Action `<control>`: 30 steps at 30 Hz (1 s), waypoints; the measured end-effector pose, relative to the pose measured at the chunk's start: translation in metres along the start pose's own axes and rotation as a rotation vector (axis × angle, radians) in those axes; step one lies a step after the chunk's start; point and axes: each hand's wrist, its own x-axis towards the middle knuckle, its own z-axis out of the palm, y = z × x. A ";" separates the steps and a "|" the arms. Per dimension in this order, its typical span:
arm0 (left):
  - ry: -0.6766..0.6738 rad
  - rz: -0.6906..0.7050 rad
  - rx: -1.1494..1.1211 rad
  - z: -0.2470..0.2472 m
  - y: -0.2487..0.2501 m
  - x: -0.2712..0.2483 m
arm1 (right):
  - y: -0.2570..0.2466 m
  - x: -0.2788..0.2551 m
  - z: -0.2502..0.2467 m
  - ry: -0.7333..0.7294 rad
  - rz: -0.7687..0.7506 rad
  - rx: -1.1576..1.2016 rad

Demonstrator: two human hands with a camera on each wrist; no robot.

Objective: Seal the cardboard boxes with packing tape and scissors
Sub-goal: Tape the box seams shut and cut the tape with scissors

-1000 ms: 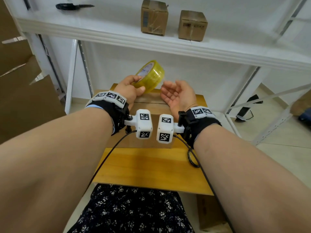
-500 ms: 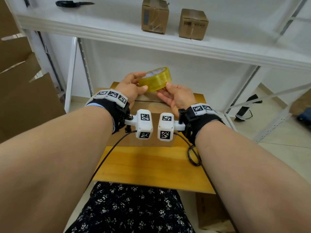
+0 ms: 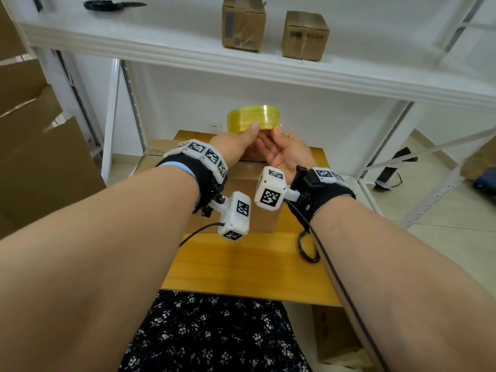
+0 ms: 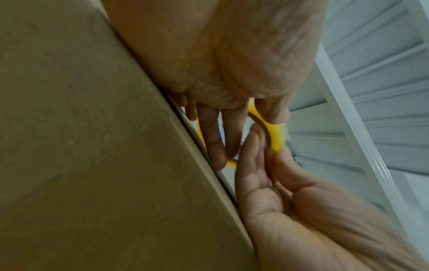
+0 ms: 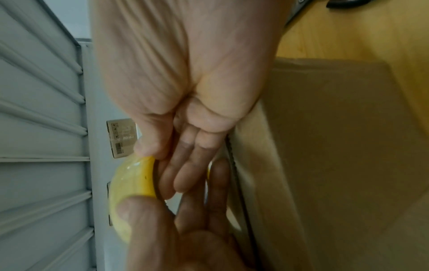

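A yellow roll of packing tape (image 3: 253,118) is held level above the brown cardboard box (image 3: 241,208) on the wooden table (image 3: 241,267). My left hand (image 3: 241,140) pinches the roll's near rim, thumb outside and fingers inside the core (image 4: 232,132). My right hand (image 3: 281,146) pinches the same rim beside it, thumb on the yellow outer face (image 5: 148,146). The roll (image 5: 137,176) shows between both thumbs in the right wrist view. Black scissors (image 3: 107,5) lie on the white shelf (image 3: 188,55) at the far left. The box top is partly hidden by my hands.
Two small cardboard boxes (image 3: 243,22) (image 3: 304,34) stand on the shelf above. Flattened cardboard sheets (image 3: 40,157) lean at the left. White shelf posts (image 3: 110,116) flank the table. Another box (image 3: 335,336) sits under the table at the right.
The roll has turned from tilted to level and risen. My right hand, first open beside it, has closed onto the rim next to the left thumb.
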 end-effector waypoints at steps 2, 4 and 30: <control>-0.038 0.021 -0.012 0.004 -0.001 0.006 | 0.000 -0.001 0.000 -0.021 0.014 -0.012; -0.086 0.048 -0.144 0.001 -0.004 0.010 | 0.001 0.000 0.000 -0.024 0.027 -0.043; -0.069 0.221 -1.017 -0.022 -0.049 0.017 | 0.007 -0.007 0.019 0.107 0.007 -0.449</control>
